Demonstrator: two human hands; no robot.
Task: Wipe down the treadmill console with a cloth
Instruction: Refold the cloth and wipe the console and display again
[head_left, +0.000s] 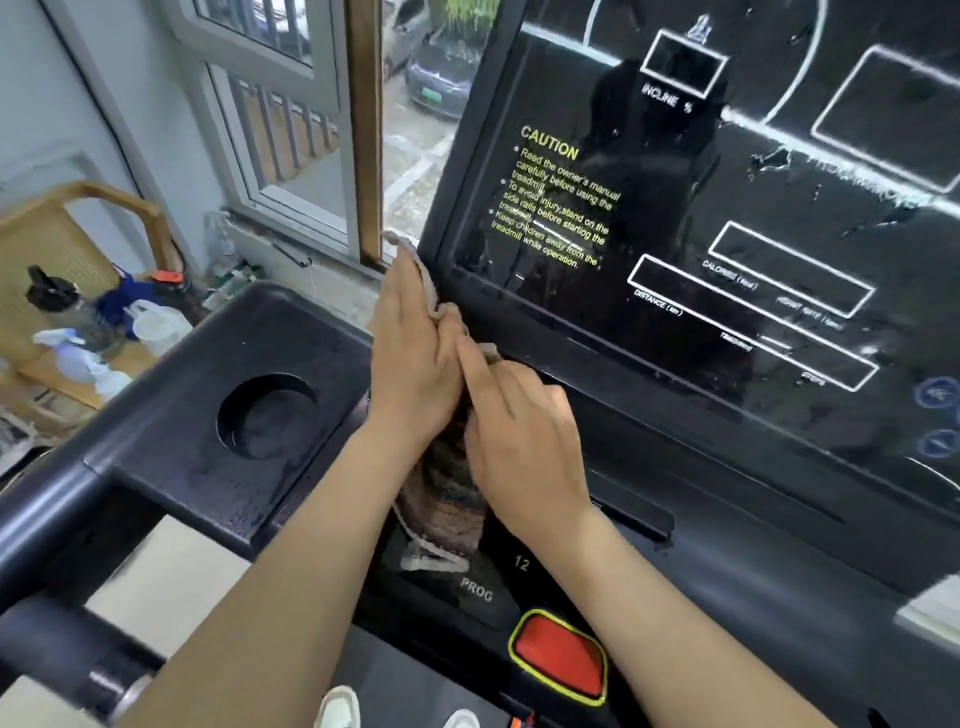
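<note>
**Cloth Handling at the Lower-Left Corner of the Console**

The cloth (447, 499) is a soft, light, striped towel with a pale hem. It has no stiffness, drapes freely and conforms to edges under finger pressure. It lies against the lower-left corner of the treadmill console (675, 322). One end shows above the fingertips beside the bezel, and the other hangs loose between the wrists onto the button panel.

The left grip (415, 358) lies flat with fingers straight and presses the cloth against the bezel corner. The right grip (519, 441) rests on the cloth just beside it, fingers extended toward the seam under the display. Whether its thumb pinches the fabric cannot be told.

Handling judgement: the cloth is best bunched under the palm so that the hanging tail does not drag. The glossy display likely marks easily, and the torn film patches (769, 161) may snag, so light pressure is advisable there.

Surroundings:
- The cup holder (265, 415) sits to the left of the hands.
- The PROG key (475, 592) lies just below the cloth tail.
- The red stop button (561, 660) lies nearer the person, and the tail could brush either control.
- The spray bottles (78, 358) stand on a wooden chair (119, 202), well apart at far left
</note>
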